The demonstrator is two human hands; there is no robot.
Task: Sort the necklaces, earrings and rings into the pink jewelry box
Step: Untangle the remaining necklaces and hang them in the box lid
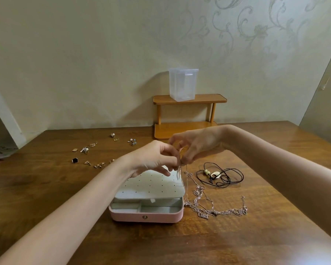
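The pink jewelry box (147,217) stands open at the table's middle, its white perforated earring panel (151,185) tilted up over grey compartments. Above its right rear corner my left hand (153,159) and my right hand (197,146) both pinch a thin silver chain necklace (182,175) that hangs down beside the box. Rose-gold chains (218,209) lie tangled to the right of the box. A black cord necklace (218,175) with beads lies behind them. Several earrings and rings (90,155) are scattered at the left rear.
A small wooden two-tier shelf (189,119) stands against the wall with a clear plastic container (182,84) on top. The brown wooden table (46,188) runs to the wall. Folded paper (0,153) lies at the far left.
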